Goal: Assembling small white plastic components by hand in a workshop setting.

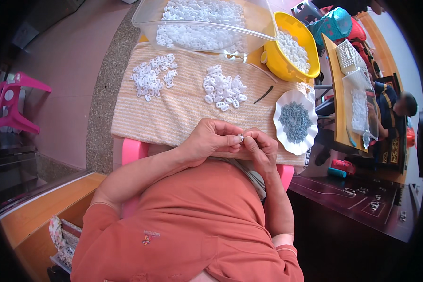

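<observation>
My left hand point(216, 138) and my right hand point(260, 146) meet above the front edge of the towel. Between their fingertips is a small white plastic piece point(241, 137), pinched from both sides; fingers cover much of it. Beyond the hands, a pile of white plastic pieces with holes point(223, 89) lies on the striped towel point(183, 105). Another pile of white pieces point(150, 77) sits farther left. Close to my right hand stands a white scalloped dish point(281, 134) full of small grey metal parts, apparently screws. A thin dark strip point(263, 94) lies beside the dish.
At the back, a clear plastic bin point(261, 33) holds many white pieces, with a yellow basin point(313, 47) of more beside it. A pink stool point(21, 101) stands on the left floor. Another person point(390, 105) sits by a wooden table point(336, 89) at right.
</observation>
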A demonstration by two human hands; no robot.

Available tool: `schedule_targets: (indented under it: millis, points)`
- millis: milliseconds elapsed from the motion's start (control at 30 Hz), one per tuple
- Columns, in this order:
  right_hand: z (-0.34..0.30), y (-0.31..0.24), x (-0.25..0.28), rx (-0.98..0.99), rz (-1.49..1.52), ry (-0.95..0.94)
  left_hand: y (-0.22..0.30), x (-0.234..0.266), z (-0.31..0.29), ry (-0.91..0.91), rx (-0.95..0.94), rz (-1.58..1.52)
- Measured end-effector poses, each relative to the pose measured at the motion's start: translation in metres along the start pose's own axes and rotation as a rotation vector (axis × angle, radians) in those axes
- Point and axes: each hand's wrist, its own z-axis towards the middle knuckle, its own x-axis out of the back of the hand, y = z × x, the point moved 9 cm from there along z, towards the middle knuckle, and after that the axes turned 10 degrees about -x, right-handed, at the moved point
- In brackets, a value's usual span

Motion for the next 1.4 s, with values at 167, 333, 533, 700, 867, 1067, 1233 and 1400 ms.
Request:
schedule_targets:
  millis: [167, 333, 533, 700, 867, 1067, 1233, 1400]
  points:
    - [0.0, -0.001, 0.001, 0.013, -0.025, 0.016, -0.001, 0.001, 0.0, 0.011, 0.008, -0.004]
    - [0.0, -0.005, 0.001, 0.043, -0.086, 0.041, -0.004, 0.002, 0.0, 0.003, 0.019, 0.0]
    - [-0.001, -0.007, -0.001, 0.079, -0.107, 0.058, -0.005, 0.002, -0.001, 0.01, 0.009, -0.025]
    - [-0.001, -0.008, -0.002, 0.079, -0.109, 0.064, -0.004, 0.001, -0.002, 0.024, -0.006, 0.011]
    - [0.0, -0.001, 0.0, 0.007, -0.018, 0.057, -0.002, 0.0, -0.001, 0.014, -0.033, 0.026]
    - [0.001, -0.005, 0.001, 0.053, 0.081, 0.061, 0.0, -0.001, 0.002, -0.021, -0.07, 0.016]
    - [0.001, -0.001, 0.005, 0.049, 0.113, 0.073, -0.001, 0.0, 0.002, -0.007, -0.079, -0.033]
    - [0.001, 0.004, 0.008, 0.021, 0.179, 0.06, -0.002, 0.003, 0.002, 0.01, -0.079, -0.039]
